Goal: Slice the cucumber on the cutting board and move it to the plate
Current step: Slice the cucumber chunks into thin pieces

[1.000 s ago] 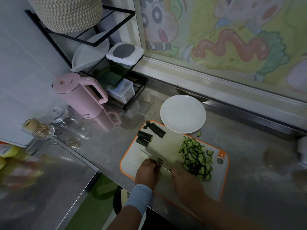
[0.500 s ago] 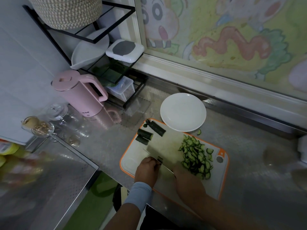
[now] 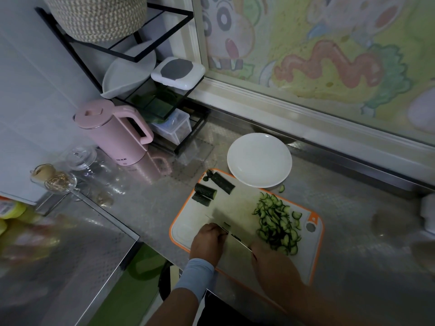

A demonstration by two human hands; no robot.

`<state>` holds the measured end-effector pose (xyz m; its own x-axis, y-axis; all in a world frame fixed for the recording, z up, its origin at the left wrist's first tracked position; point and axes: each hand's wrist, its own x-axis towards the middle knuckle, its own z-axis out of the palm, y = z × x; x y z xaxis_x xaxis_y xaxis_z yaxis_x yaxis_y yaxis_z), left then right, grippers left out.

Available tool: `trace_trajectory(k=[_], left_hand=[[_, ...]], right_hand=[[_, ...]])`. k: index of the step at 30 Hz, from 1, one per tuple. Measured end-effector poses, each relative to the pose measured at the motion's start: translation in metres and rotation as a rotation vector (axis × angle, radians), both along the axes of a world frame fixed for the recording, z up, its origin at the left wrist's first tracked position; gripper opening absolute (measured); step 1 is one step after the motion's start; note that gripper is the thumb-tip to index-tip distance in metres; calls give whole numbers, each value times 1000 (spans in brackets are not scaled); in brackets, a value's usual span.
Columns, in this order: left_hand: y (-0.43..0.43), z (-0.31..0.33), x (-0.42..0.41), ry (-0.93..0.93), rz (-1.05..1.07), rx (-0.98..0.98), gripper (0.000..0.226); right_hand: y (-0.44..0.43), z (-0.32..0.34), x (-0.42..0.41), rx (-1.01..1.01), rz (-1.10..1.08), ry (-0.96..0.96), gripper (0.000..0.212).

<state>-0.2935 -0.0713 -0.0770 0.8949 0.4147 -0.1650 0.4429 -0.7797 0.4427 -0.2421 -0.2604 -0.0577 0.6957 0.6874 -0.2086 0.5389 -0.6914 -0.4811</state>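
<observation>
At cutting board [image 3: 186, 231] near edge, right hand [image 3: 270, 262] clamped on knife [image 3: 235, 231]; left hand [image 3: 207, 241] grip unclear; plate [image 3: 259, 161] at far edge

White plate [image 3: 259, 158], orange-rimmed white cutting board [image 3: 186, 231], dark green cucumber pieces [image 3: 206, 190], pink kettle [image 3: 110, 135] (pastel cartoon mural [image 3: 329, 55]).

Steel counter [image 3: 341, 208] bears cutting board [image 3: 235, 203], plate [image 3: 259, 160], kettle [image 3: 110, 132], perhaps jars [image 3: 81, 156].

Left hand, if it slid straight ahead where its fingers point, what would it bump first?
The left hand would probably hit the knife blade first, then the cucumber chunks; depth is unclear.
</observation>
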Motion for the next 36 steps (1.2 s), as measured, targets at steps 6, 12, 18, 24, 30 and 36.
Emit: trace_trajectory(k=[6, 12, 18, 24, 30, 36], left_hand=[[0, 1, 1, 0, -40, 5, 23], [0, -3, -2, -69, -24, -29, 10], [-1, 0, 0, -31, 16, -25, 25], [0, -5, -3, -46, 18, -16, 24], [-1, -3, -2, -65, 0, -9, 18], [0, -4, -6, -76, -25, -21, 12]], right_hand=[[20, -5, 4, -67, -50, 69, 19], [46, -16, 13, -136, 55, -49, 34], [29, -12, 2, -105, 33, -118, 38], [2, -3, 2, -41, 11, 19, 26], [26, -3, 2, -22, -10, -20, 14], [62, 6, 11, -200, 28, 59, 30]])
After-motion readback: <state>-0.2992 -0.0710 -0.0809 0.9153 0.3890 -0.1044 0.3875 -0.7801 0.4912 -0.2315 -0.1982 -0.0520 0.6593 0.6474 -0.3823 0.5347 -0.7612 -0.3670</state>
